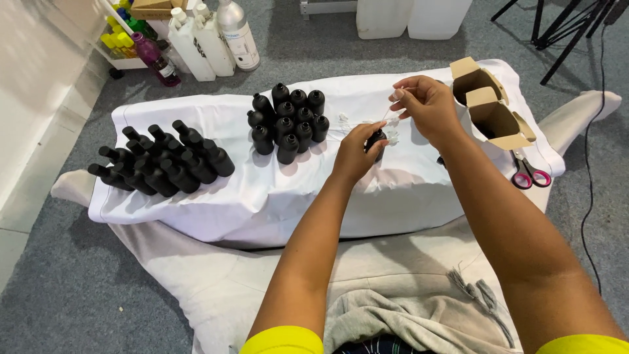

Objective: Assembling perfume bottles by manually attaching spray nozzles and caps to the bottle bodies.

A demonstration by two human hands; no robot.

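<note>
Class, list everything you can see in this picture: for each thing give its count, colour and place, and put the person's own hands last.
Upright bottles: about a dozen, black, clustered at the middle of the cloth.
Lying bottles: a pile, count unclear, black, on the cloth's left end.
Cloth: one, white, over the low work surface.
Cardboard boxes: two, brown, open, on the cloth's right end.
Scissors: one pair, pink handles, near the boxes.
Tall bottles: three, white, on the floor top left.
Purple bottle: one, on the floor beside them.
Left hand: holds a black bottle.
Right hand: fingers pinch something small and white above that bottle.
</note>
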